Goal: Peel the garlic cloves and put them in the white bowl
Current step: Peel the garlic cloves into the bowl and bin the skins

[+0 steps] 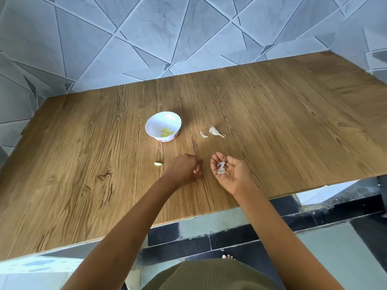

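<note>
The white bowl (163,126) stands on the wooden table (83,164) and holds several peeled yellowish cloves (167,131). One peeled clove (158,163) lies on the table left of my left hand (186,170), whose fingers are curled low over the table; whether they hold anything is hidden. My right hand (230,172) is palm up, fingers loosely cupped, carrying scraps of garlic skin (221,168). Beyond it lie one unpeeled clove (204,134) and the garlic stem remnant (215,131).
A tiled wall rises behind the table's far edge. The near table edge runs diagonally in front of me, with dark floor tiles below and my toes (228,257) showing.
</note>
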